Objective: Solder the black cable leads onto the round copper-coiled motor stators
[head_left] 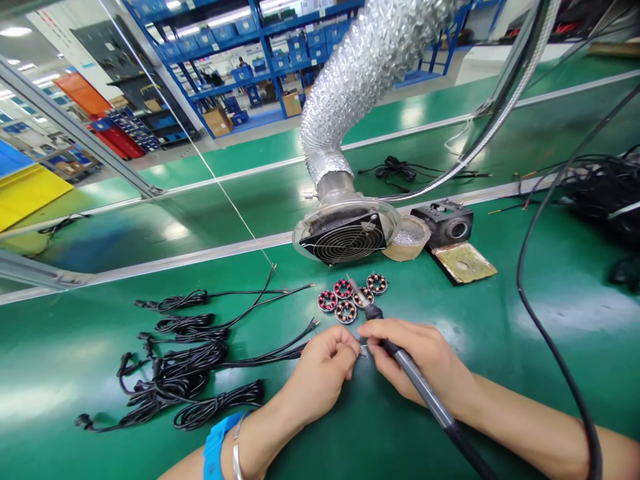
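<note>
Soldering iron [400, 360], slim grey-handled rod, sits in right hand [420, 363].

Blue shelving [280, 40] beyond green workbench [500, 373]

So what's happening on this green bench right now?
A person works with both hands close together. The right hand holds a soldering iron, its tip lying over a cluster of small round coil parts. The left hand pinches something small, too tiny to identify, beside the right. Bundled black cables lie to the left; a fume extractor fan stands behind.
</note>
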Demonstrator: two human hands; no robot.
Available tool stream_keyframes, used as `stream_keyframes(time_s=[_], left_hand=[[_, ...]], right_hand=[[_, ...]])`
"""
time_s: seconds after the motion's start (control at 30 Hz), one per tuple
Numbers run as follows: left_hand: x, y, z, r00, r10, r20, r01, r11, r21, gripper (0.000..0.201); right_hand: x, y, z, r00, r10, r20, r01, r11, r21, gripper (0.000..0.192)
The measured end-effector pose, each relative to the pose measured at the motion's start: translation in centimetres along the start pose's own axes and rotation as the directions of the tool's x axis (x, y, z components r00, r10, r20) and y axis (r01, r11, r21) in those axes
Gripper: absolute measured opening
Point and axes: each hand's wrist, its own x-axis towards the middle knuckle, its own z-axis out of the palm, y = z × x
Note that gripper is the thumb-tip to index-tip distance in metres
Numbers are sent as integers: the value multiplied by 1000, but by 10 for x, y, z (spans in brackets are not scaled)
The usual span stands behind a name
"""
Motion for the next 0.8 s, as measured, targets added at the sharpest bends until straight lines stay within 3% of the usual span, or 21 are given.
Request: stream_keyframes(time_s=[0.2,0.33,0.47,0.8], left_hand=[[0,1,3,999,6,-40,-6,1000,-4,11],[-1,1,4,999,-2,-49,2,1000,8,13],[-2,0,4,999,5,-53,-3,999,35,17],[-2,-2,2,999,3,-36,-1,998,68,18]], right_hand=[[3,-2,-10,996,-77,-45,77,997,-14,35],[3,-9,-33,997,-33,-69,33,999,2,40],[-3,-14,-51,996,23,-83,-17,998,62,31],[-4,-16,-51,999,17,-38,-8,979,203,21]])
